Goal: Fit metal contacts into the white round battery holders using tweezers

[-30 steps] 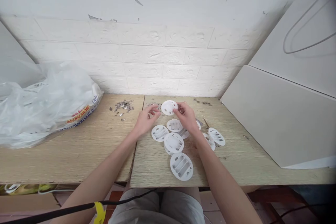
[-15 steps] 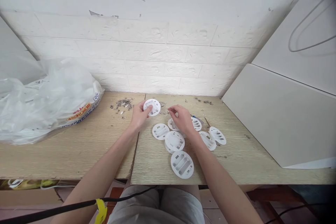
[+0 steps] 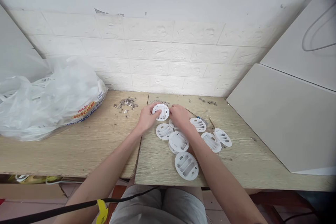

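Fingers of the left hand (image 3: 147,118): closed on a white disc (image 3: 165,111); the thumb lies on its slotted face, the other fingers mostly hidden behind.
Fingers of the right hand (image 3: 180,116): bunched against the disc's right edge; whether they pinch a small part, I cannot tell.
Held disc: raised between both sets of fingers, tilted toward the person.
Steady grip: best, I judge, to brace from behind with the left fingers and press lightly with the thumb; the right fingertips should work square to the rim, lest the disc twist.
Metal bits: one heap (image 3: 127,103) left of the left fingers; a scatter (image 3: 163,103) just behind the disc.
Other discs: one (image 3: 164,131) just below the left fingers; a stack (image 3: 179,141) nearer the body; three more to the right of the right fingers, with a thin tool (image 3: 201,118) beside them.
Table edges: the front edge (image 3: 157,184) lies well below the fingers, toward the lap; the wall (image 3: 168,66) stands close behind them.
Elbow room: widest left of the left fingers, as far as the plastic bag (image 3: 60,94); tighter rightward over the discs.
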The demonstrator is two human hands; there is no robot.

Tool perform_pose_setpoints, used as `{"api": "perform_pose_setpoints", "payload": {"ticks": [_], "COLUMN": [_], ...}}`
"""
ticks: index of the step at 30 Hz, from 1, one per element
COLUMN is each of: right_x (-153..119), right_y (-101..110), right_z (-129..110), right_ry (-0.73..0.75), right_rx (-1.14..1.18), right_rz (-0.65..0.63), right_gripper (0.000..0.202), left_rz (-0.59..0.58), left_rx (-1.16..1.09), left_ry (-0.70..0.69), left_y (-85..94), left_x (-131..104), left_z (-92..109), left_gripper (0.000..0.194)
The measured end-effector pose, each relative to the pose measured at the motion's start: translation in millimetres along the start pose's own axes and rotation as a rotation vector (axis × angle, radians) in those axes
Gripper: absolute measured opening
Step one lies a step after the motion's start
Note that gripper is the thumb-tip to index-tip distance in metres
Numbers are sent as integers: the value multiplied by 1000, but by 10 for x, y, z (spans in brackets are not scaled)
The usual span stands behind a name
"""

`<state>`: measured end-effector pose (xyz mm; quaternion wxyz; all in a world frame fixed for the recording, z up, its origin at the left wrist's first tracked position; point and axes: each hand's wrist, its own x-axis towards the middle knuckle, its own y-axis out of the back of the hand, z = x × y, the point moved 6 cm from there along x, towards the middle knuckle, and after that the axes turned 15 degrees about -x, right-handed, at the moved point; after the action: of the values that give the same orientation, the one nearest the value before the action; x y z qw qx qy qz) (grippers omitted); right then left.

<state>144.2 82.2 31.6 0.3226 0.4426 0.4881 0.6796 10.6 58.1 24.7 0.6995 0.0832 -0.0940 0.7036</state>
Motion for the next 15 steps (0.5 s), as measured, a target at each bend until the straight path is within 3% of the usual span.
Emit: {"api": "perform_pose_setpoints", "payload": {"ticks": [6,15], "right_x": [-69,-184], "right_y": [56,122], "right_z": [18,224], "right_ry": [-23,-131], "right_rx": [80,500], "right_rz": [61,245], "right_gripper": [23,10], "left_rz": [43,10], "left_rx": [-28,-197], "left_ry": [84,98], "left_y": [37,-27], "left_x": [-11,-45], "left_z": [-15,3], "left_gripper": [45,35]}}
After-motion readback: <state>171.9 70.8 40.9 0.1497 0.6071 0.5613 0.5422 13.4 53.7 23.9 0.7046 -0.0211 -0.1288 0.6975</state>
